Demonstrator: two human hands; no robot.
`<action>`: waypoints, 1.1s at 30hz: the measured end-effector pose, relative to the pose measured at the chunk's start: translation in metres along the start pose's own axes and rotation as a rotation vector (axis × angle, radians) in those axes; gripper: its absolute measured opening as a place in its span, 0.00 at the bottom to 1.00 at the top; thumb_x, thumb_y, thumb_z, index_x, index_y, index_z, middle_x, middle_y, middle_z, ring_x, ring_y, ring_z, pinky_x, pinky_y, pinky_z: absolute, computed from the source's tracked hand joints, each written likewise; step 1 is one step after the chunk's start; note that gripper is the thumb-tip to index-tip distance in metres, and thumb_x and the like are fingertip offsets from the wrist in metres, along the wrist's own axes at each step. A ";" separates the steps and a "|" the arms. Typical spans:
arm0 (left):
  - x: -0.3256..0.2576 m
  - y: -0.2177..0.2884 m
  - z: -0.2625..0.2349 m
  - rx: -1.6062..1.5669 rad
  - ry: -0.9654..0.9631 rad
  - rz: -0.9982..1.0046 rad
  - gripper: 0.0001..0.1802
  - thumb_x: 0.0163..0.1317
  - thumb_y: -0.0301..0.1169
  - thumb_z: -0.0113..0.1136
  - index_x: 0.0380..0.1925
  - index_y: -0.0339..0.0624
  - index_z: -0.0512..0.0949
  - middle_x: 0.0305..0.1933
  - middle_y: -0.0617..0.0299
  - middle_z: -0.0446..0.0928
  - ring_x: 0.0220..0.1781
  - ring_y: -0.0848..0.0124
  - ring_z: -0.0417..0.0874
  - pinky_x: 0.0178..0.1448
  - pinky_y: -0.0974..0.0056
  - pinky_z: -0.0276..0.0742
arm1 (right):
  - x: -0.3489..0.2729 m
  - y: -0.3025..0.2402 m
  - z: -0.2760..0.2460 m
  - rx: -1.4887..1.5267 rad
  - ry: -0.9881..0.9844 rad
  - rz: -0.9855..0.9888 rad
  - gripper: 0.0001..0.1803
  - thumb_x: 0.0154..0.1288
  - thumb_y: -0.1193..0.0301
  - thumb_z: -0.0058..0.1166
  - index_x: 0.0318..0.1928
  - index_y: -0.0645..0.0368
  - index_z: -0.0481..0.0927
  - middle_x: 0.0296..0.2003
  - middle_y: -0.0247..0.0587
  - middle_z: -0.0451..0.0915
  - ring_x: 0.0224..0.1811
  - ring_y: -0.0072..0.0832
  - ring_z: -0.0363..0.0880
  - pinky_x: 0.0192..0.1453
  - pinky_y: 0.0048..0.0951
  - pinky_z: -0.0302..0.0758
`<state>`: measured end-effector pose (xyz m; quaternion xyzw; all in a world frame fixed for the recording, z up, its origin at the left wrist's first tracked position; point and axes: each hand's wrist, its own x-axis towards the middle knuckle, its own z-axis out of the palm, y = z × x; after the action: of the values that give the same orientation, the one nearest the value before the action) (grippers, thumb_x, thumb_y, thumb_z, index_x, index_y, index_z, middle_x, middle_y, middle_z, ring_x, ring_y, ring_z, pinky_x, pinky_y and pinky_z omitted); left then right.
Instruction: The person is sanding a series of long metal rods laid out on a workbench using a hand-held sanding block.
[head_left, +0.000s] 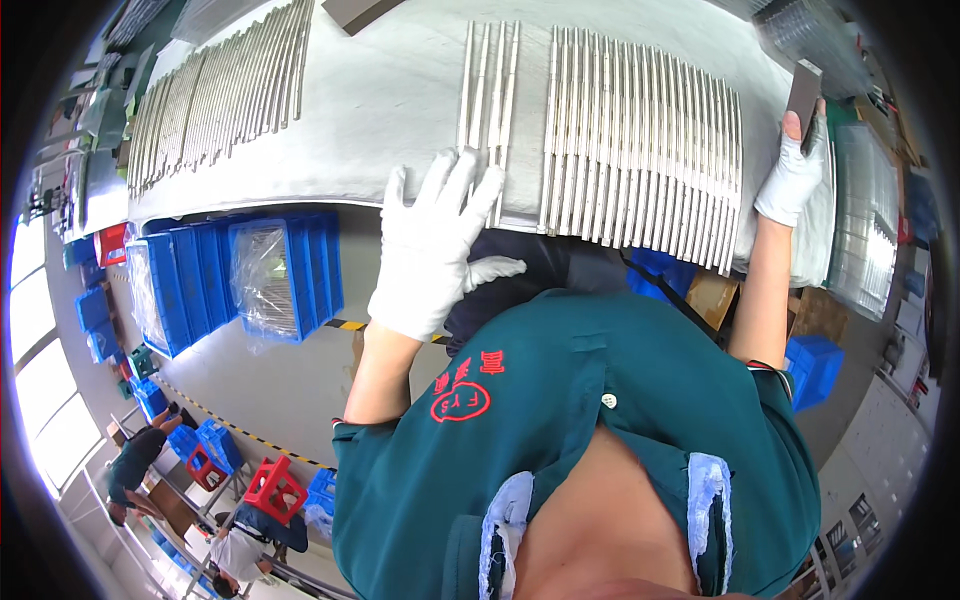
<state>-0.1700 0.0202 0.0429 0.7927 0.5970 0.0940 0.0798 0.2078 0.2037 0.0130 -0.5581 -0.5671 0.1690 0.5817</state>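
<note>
My left hand (425,250), in a white glove, has its fingers spread at the table's near edge. Its fingertips reach the lower ends of several slim metal rods (482,85) lying apart from the others; whether they press on them I cannot tell. My right hand (793,178), also gloved, grips a dark grey rectangular block (804,90) at the table's right end. Between the hands lies a tight row of shiny metal rods (640,140), side by side, their near ends close to the edge.
Another row of rods (215,100) covers the left of the pale-covered table (370,120). A second dark block (357,12) lies at the far edge. Clear plastic trays (865,215) are stacked at right. Blue crates (185,285) stand below left; people (140,460) work farther off.
</note>
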 end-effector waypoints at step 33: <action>0.040 0.034 0.028 -0.072 0.262 0.198 0.32 0.49 0.31 0.67 0.57 0.38 0.75 0.53 0.54 0.78 0.60 0.59 0.78 0.68 0.52 0.70 | -0.027 -0.069 0.023 -0.641 -0.934 -0.432 0.35 0.59 0.55 0.70 0.69 0.34 0.78 0.70 0.53 0.71 0.68 0.54 0.72 0.74 0.46 0.68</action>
<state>-0.1207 0.0487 0.0260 0.8251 0.5176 0.2254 0.0199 0.1501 0.1694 0.0522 -0.4447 -0.8856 0.0950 0.0950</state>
